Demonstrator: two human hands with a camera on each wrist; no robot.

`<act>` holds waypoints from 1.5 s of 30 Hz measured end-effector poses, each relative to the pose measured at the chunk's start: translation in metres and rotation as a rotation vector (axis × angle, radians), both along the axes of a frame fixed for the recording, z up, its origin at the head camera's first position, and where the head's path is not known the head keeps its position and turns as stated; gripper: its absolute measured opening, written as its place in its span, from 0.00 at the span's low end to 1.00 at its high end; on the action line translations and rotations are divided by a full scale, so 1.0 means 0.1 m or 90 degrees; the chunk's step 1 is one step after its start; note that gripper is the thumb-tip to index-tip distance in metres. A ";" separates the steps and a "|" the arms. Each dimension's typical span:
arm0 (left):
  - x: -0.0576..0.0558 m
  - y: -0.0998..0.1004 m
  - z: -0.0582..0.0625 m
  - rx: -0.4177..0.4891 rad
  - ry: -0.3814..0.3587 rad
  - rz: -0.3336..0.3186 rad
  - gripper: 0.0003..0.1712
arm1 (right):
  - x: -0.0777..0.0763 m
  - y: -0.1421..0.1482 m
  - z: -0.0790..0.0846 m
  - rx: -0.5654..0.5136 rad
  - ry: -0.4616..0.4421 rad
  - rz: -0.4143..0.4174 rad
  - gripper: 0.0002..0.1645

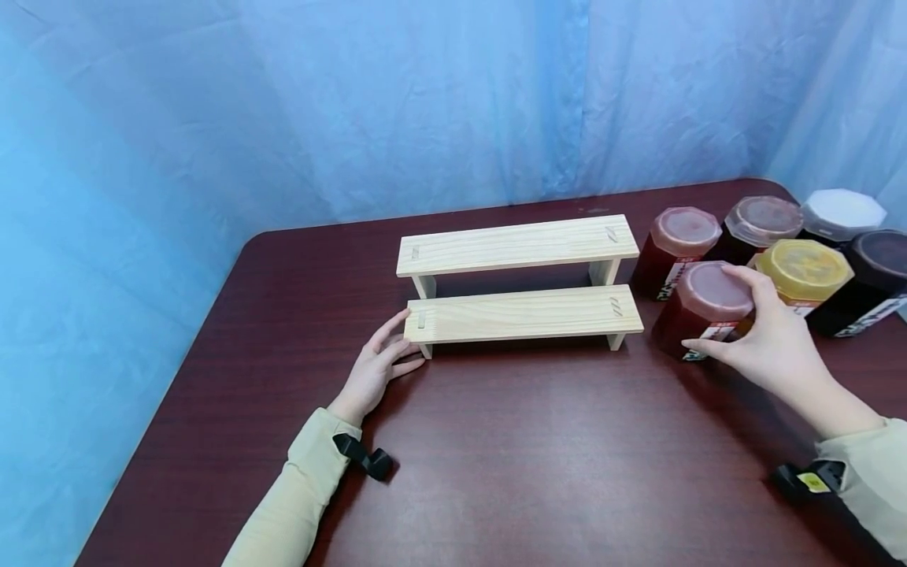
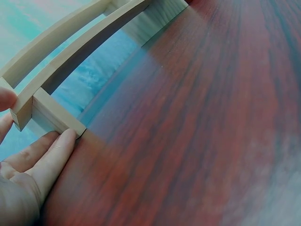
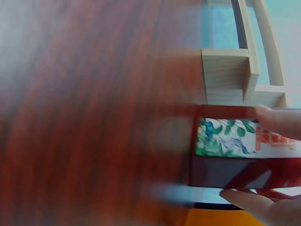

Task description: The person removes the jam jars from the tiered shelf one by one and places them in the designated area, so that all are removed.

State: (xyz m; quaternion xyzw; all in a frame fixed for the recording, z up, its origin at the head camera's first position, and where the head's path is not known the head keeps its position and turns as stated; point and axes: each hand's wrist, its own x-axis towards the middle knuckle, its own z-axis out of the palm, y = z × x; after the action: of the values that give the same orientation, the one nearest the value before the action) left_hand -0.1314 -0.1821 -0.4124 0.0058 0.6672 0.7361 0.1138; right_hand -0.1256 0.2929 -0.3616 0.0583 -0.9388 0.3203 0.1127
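Observation:
Two low pale wooden risers stand one behind the other on the table; the rear riser (image 1: pixel 517 246) is taller than the front riser (image 1: pixel 520 315). At the front riser's left end, my left hand (image 1: pixel 383 358) touches the board and its leg (image 2: pixel 56 113) with extended fingers. My right hand (image 1: pixel 775 346) grips a jar of dark red contents (image 1: pixel 708 303) between thumb and fingers, just right of the front riser. This jar has a pinkish octagonal lid and a label (image 3: pixel 230 136) with green leaves and red print. In the right wrist view its base is at the tabletop.
Behind and beside the held jar stand another red jar (image 1: pixel 680 240), a dark jar with a clear lid (image 1: pixel 765 220), a yellow-lidded jar (image 1: pixel 804 272), a white-lidded jar (image 1: pixel 843 213) and a black jar (image 1: pixel 879 272). Blue curtains (image 1: pixel 425 102) hang behind the dark red-brown table (image 1: pixel 496 472).

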 end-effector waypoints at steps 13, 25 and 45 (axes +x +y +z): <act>0.01 -0.01 -0.02 0.004 -0.004 0.007 0.30 | 0.08 -0.03 0.13 0.087 0.050 -0.043 0.55; 0.03 0.00 0.00 0.012 -0.002 0.009 0.30 | 0.02 -0.06 0.14 0.102 0.074 -0.056 0.52; 0.01 0.01 0.01 0.002 0.000 0.005 0.30 | -0.06 -0.05 0.13 0.099 0.077 -0.042 0.53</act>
State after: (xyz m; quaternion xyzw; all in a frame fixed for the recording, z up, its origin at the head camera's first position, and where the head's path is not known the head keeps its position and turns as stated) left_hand -0.1303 -0.1813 -0.4116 0.0033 0.6662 0.7374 0.1111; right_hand -0.1315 0.2876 -0.3488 0.0553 -0.9536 0.2388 0.1746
